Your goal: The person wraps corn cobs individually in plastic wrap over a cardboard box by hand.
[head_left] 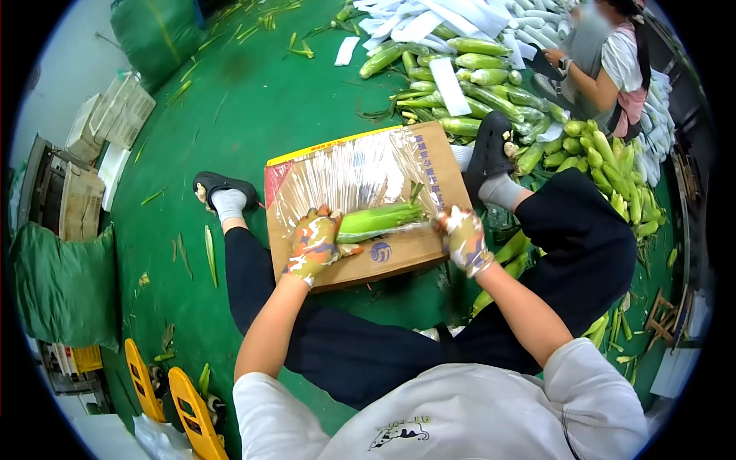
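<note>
Gripping corn (379,220) over a cardboard box (425,249) above green floor (230,92), the left hand (314,239) curls; right hand (464,236) blurred, grip unclear.

Upper left: bulging green sack (157,38), stacked pale crates (115,115) nearby. Lower left: second green sack (65,287) — below it, two yellow slotted plates (195,415). Upper right: white-sleeved person (619,65). Right edge: small wooden frame (659,318) — beneath, green floor (253,107).

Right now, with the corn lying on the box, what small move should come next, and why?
Perhaps the right hand should draw the film over the corn: it lies on the film atop the box, its upper side looks mostly unwrapped, the left hand is at one end, and the right is just beyond the other. Whether it already grips film is unclear.
</note>
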`<state>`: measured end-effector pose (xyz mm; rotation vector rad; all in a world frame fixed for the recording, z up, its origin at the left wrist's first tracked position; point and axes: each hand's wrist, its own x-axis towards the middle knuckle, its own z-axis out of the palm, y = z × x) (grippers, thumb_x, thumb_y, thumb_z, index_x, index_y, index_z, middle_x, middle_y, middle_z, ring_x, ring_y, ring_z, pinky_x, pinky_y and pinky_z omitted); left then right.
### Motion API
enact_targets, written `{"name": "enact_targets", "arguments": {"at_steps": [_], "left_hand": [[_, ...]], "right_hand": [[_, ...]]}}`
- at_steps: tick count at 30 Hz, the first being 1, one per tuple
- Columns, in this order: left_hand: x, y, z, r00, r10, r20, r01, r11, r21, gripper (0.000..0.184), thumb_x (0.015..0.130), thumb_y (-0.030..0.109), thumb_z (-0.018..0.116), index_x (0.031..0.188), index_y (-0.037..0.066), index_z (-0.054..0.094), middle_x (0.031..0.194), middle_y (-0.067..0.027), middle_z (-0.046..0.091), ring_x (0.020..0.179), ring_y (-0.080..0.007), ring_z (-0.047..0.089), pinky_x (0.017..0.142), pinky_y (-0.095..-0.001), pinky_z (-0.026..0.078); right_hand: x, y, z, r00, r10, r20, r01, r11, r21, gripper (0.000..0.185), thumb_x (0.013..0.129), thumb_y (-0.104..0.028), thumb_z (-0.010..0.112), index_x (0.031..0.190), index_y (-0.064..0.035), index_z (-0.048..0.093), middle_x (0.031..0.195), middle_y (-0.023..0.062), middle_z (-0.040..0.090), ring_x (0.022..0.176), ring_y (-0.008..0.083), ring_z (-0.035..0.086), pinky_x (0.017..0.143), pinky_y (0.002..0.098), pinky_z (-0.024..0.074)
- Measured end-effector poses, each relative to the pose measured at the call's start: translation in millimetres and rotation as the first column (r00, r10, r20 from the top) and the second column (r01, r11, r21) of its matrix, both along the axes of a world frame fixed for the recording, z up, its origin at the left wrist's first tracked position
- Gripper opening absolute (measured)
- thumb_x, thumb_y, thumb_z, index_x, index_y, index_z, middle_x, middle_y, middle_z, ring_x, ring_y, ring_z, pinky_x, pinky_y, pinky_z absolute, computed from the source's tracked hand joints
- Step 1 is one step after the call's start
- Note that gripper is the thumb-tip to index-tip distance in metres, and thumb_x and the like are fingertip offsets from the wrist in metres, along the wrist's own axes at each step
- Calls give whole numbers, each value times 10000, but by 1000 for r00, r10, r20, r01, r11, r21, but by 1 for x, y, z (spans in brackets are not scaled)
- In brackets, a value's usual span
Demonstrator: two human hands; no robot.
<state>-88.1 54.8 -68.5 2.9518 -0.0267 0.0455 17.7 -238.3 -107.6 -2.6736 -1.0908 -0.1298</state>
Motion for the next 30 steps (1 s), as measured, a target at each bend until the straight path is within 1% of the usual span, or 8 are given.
{"name": "enact_targets", "arguments": {"at_steps": [2, 4, 10, 17, 23, 27, 28, 30], "left_hand": [[-11, -3, -3, 999, -19, 26, 18, 1000, 19, 671, 606, 576, 734, 977, 26, 633, 998, -175, 583, 892, -339, 574, 764, -413, 475], [-28, -15, -3, 998, -53, -30, 52, 997, -49, 633, 634, 551, 727, 971, 26, 622, 988, -189, 583, 851, -347, 582, 725, -417, 489], [-36, -34, 16, 926, -78, -369, -19, 967, -253, 747, 661, 573, 735, 1102, -9, 581, 976, -233, 598, 1003, -387, 577, 854, -407, 481], [-1, -17, -11, 966, 35, 256, -43, 999, 25, 696, 728, 406, 722, 1238, 0, 480, 1179, -204, 484, 1157, -391, 430, 995, -491, 313], [43, 6, -15, 998, -21, 57, 20, 1000, 15, 678, 691, 544, 715, 1077, 1, 585, 1100, -231, 569, 1025, -394, 550, 867, -475, 428], [23, -15, 9, 958, -44, -282, -9, 983, -184, 644, 750, 601, 660, 911, -22, 622, 701, -217, 615, 613, -377, 602, 603, -447, 492], [10, -18, -10, 905, 24, -425, -153, 950, -273, 644, 768, 615, 640, 937, -6, 628, 756, -190, 643, 631, -334, 627, 588, -423, 515], [-12, -37, -25, 563, -263, -783, -800, 61, -596, 645, 799, 637, 585, 972, 17, 626, 771, -152, 653, 615, -280, 636, 534, -376, 532]], "right_hand": [[19, -7, -12, 837, -33, -546, 417, 685, 598, 184, 914, -138, 540, 967, 19, 618, 828, 71, 653, 749, 135, 608, 663, 263, 477], [28, 14, -11, 920, 6, -393, 333, 519, 787, 169, 880, -90, 546, 975, 33, 612, 879, 95, 664, 795, 158, 625, 702, 288, 492], [-62, 45, 48, 973, 63, -223, -101, 981, -163, 691, 850, -449, 572, 1314, 37, 413, 1129, 275, 534, 995, 331, 582, 807, 435, 497], [62, 130, 40, 974, 159, -161, -170, 984, -52, 427, 828, -202, 556, 1203, -6, 507, 1148, 252, 536, 1046, 392, 543, 859, 444, 469], [107, 166, -15, 457, 575, -679, -531, 788, 311, 355, 923, -260, 491, 1143, 9, 565, 1141, 165, 589, 1006, 278, 585, 890, 338, 452], [74, 141, 0, 524, 672, -523, -729, 671, 131, 506, 948, -385, 348, 1305, -46, 463, 1357, 150, 452, 1156, 314, 515, 1009, 412, 370], [61, 139, 6, 585, 655, -478, -726, 686, 52, 544, 954, -416, 312, 1346, -60, 438, 1411, 146, 418, 1193, 324, 498, 1038, 431, 350], [44, 133, 11, 686, 549, -477, -662, 743, -98, 575, 923, -431, 389, 1366, -66, 416, 1454, 129, 357, 1265, 326, 418, 1034, 453, 349]]}}
